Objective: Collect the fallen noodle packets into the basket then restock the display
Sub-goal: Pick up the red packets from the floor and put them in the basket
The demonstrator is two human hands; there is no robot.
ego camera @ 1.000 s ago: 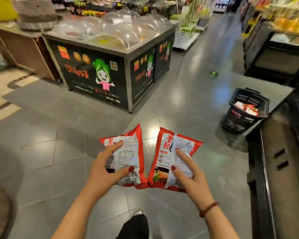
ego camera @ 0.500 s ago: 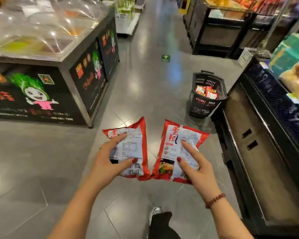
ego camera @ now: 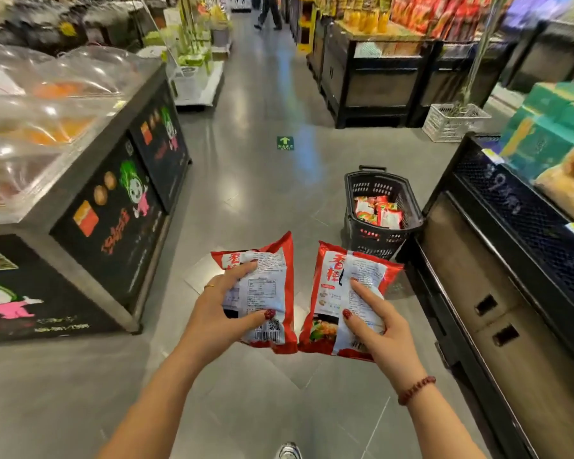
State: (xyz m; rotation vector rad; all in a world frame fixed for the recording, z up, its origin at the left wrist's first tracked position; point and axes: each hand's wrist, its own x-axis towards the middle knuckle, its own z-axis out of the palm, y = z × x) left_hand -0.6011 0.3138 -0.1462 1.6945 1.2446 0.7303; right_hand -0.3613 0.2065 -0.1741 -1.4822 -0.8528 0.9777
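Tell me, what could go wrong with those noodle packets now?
The left hand holds the left packet and the right hand the right packet, each by thumb and fingers only; the shiny wrap might slip.
The basket stands on the floor ahead, apart from the hands; a throw from here could miss.

Your single view rides on your head, wide-angle, facing forward and down along the aisle floor. The basket (ego camera: 376, 238) stands near, ahead and right of centre. Nearer the lens than the basket, your left hand (ego camera: 212, 316) and right hand (ego camera: 385, 332) grip the left noodle packet (ego camera: 274, 276) and right noodle packet (ego camera: 332, 276).
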